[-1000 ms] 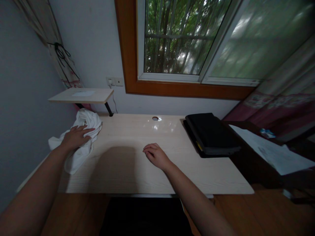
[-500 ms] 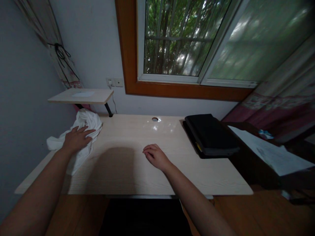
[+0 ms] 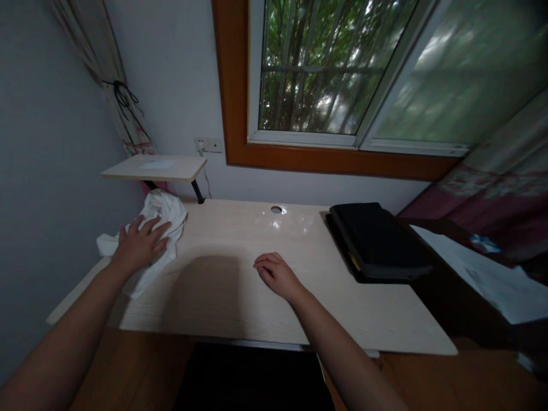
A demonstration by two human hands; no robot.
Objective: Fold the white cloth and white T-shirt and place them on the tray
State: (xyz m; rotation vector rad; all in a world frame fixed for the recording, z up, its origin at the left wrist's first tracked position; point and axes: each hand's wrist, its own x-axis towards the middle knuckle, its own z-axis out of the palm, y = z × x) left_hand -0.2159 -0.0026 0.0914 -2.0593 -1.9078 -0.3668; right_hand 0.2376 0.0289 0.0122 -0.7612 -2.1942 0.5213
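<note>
A crumpled white cloth (image 3: 173,212) lies at the left end of the pale wooden desk (image 3: 231,228), partly under a small raised shelf. Over the cloth is my left hand (image 3: 140,245), palm down with fingers spread; whether it presses on the fabric or hovers just above, I cannot tell. Part of the cloth is hidden beneath that hand. My right hand (image 3: 277,275) is at the middle of the desk, its fingers loosely curled together and nothing visible in them. It is apart from the cloth and from the black folder-like stack on the right.
A black folder-like stack (image 3: 377,240) lies on the desk's right side. The raised shelf (image 3: 184,165) bears a white paper. A round cable hole (image 3: 276,210) is near the back edge. Beyond the right edge, white sheets (image 3: 475,274) lie on a dark surface.
The view has turned slightly left, so everything sits further right in the picture. My left hand's fingers have spread and lifted a little over the cloth. My right hand stays about where it was.
</note>
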